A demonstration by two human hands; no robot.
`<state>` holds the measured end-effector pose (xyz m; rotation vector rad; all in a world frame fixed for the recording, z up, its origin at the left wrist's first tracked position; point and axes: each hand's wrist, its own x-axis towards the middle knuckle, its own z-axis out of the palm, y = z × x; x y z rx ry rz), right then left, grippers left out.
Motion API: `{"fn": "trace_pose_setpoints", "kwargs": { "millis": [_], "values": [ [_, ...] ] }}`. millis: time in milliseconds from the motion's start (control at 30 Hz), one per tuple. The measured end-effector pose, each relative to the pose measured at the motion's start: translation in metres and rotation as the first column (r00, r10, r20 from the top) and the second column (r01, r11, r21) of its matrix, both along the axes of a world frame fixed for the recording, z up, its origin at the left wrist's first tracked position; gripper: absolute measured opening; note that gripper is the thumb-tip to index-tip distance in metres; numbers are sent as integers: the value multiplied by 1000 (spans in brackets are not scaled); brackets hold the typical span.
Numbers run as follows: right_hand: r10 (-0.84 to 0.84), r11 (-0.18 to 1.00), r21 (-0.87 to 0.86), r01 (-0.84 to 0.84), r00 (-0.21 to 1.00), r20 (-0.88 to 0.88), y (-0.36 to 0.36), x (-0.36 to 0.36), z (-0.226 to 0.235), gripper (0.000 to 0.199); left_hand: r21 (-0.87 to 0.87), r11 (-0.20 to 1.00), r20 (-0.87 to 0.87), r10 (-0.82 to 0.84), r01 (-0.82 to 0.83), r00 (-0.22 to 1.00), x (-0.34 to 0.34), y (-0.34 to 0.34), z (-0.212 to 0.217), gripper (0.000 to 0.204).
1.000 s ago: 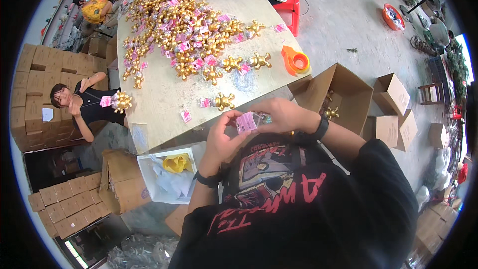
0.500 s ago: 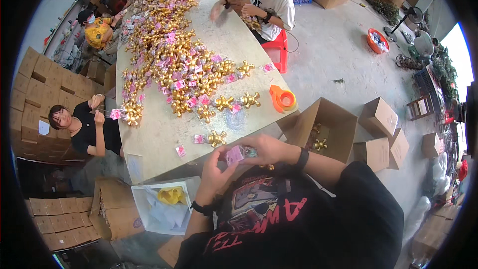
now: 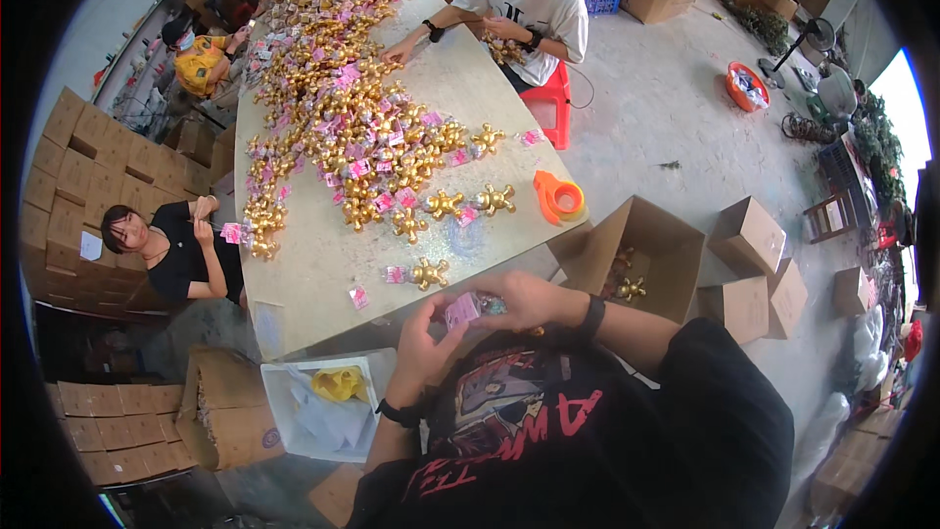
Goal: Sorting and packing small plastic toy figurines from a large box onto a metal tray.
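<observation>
In front of my chest, past the near table edge, both hands hold one small bear figurine with a pink tag. My left hand is closed on the tag end, thumb along its side. The fingers of my right hand curl round its clear, shiny part and hide most of the rest. Closest on the table lies a gold bear figurine with a pink tag, and beside it a loose pink tag. A large heap of gold bear figurines covers the table's middle.
An orange tape dispenser stands at the table's right edge. An open carton with gold figurines is at my right, a white bin at my left. People work at both table sides; one sits on a red stool.
The view has shifted slightly. The person in white has reached an arm to the heap. The person at left has lowered their hands a little. My hands keep nearly the same hold.
</observation>
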<state>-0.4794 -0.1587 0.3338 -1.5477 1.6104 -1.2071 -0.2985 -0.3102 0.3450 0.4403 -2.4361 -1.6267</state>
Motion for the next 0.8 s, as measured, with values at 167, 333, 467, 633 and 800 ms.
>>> {"fn": "trace_pose_setpoints", "kwargs": {
  "millis": [167, 333, 467, 633, 800],
  "values": [
    [11, 1000, 9, -11, 1000, 20, 1, 3, 6, 50, -14, 1000, 12, -5, 5, 1000, 5, 1, -2, 40],
    [19, 999, -27, -17, 998, 54, 3, 9, 9, 49, 17, 998, -3, 54, -54, 999, 8, 9, 2, 39],
    [5, 1000, -29, -5, 1000, 26, -2, 13, 0, 49, -18, 997, -3, 77, -77, 997, 15, 6, -4, 39],
    [-38, 999, 19, 38, 999, 19, -1, 8, 0, 46, -12, 998, -43, 64, -64, 997, 5, 9, 7, 37],
    [-16, 1000, -11, 17, 995, 94, -2, 11, 1, 47, -3, 997, -52, 73, -74, 996, 13, 11, 3, 35]
  ]
}}
